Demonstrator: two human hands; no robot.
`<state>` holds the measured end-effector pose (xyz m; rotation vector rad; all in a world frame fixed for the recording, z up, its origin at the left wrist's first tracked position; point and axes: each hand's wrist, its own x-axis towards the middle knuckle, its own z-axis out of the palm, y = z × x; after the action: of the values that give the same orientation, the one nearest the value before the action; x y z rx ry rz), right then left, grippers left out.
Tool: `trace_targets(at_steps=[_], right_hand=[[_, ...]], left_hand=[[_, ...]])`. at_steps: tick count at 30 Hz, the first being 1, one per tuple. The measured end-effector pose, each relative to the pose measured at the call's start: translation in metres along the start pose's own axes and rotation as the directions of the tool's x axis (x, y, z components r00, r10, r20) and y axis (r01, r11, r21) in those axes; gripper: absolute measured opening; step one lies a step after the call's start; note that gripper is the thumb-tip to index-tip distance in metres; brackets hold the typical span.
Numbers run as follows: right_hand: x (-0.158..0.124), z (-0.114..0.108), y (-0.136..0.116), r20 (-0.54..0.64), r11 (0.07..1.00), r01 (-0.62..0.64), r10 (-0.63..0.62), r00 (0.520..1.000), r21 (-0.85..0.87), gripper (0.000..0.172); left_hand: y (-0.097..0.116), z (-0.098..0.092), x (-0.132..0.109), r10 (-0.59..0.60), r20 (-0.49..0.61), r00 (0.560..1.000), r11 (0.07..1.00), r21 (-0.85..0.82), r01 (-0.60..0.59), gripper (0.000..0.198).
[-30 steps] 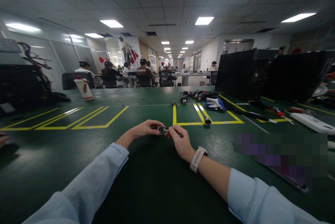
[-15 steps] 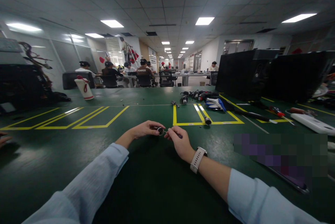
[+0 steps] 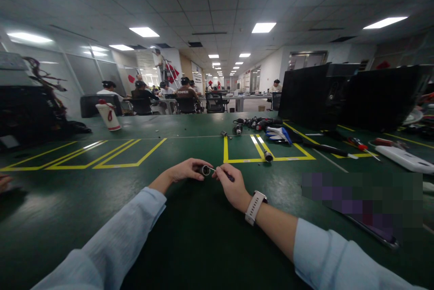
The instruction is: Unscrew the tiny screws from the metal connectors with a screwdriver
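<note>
My left hand (image 3: pixel 185 171) is closed on a small round metal connector (image 3: pixel 205 170), its open end turned to the right. In my right hand (image 3: pixel 234 189) is a small screwdriver (image 3: pixel 230 177) with a dark handle, pinched between thumb and fingers. Its thin shaft points left at the connector's rim; whether the tip touches it I cannot tell. Beyond my right hand, a similar dark metal cylinder (image 3: pixel 268 156) lies on the yellow tape. Further back are a small metal piece (image 3: pixel 224 134) and blue-and-white pliers (image 3: pixel 280 135).
On the green table (image 3: pixel 203 236) a heap of black connectors and cables (image 3: pixel 252 123) lies behind the tape. At right are a red-handled screwdriver (image 3: pixel 360 145), a white power strip (image 3: pixel 403 158) and black computer cases (image 3: pixel 315 98). A paper cup (image 3: pixel 108 115) stands at left.
The connector has tilted and moved slightly left, and more of its side shows. The screwdriver's shaft and handle show more plainly in my right hand.
</note>
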<state>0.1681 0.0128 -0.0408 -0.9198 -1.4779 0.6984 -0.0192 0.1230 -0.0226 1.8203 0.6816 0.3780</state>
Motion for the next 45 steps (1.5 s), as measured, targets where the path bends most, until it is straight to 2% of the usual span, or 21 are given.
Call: trace_targets(at_steps=[11,14,19,22,25,29,35,40,45], right_hand=[[0.003,0.004,0.001,0.039,0.949,-0.164,0.159,0.986,0.27,0.024],[0.006,0.006,0.006,0.051,0.886,-0.249,0.249,0.967,0.391,0.022],[0.012,0.005,0.015,0.098,0.733,-0.398,0.416,0.904,0.552,0.019],[0.013,0.004,0.018,0.12,0.672,-0.433,0.46,0.88,0.601,0.018],[0.014,0.003,0.017,0.123,0.649,-0.44,0.473,0.872,0.621,0.017],[0.012,0.003,0.015,0.099,0.67,-0.422,0.464,0.88,0.611,0.018],[0.008,0.002,0.007,0.013,0.776,-0.325,0.379,0.925,0.54,0.019],[0.003,0.004,0.001,0.044,0.853,-0.284,0.295,0.954,0.438,0.02],[0.003,0.007,-0.001,0.042,0.876,-0.298,0.305,0.951,0.379,0.026]], left_hand=[[-0.004,-0.002,0.001,-0.003,-0.003,1.0,1.0,-0.014,0.003,0.048],[-0.003,-0.001,0.001,0.018,-0.003,1.0,1.0,0.001,-0.018,0.045],[-0.001,0.002,0.001,0.027,-0.037,0.999,1.0,0.013,-0.026,0.045],[-0.001,0.002,0.0,0.018,-0.044,0.999,1.0,-0.001,-0.018,0.047],[-0.001,0.002,0.0,0.013,-0.066,0.998,1.0,-0.013,-0.014,0.047],[0.0,0.002,0.0,0.007,-0.078,0.997,1.0,-0.027,-0.009,0.046],[0.002,0.002,0.0,0.012,-0.085,0.996,1.0,-0.022,-0.013,0.043],[0.001,0.001,0.0,0.018,-0.07,0.997,1.0,-0.021,-0.019,0.042],[-0.001,0.0,0.0,0.015,-0.067,0.998,0.999,-0.033,-0.018,0.042]])
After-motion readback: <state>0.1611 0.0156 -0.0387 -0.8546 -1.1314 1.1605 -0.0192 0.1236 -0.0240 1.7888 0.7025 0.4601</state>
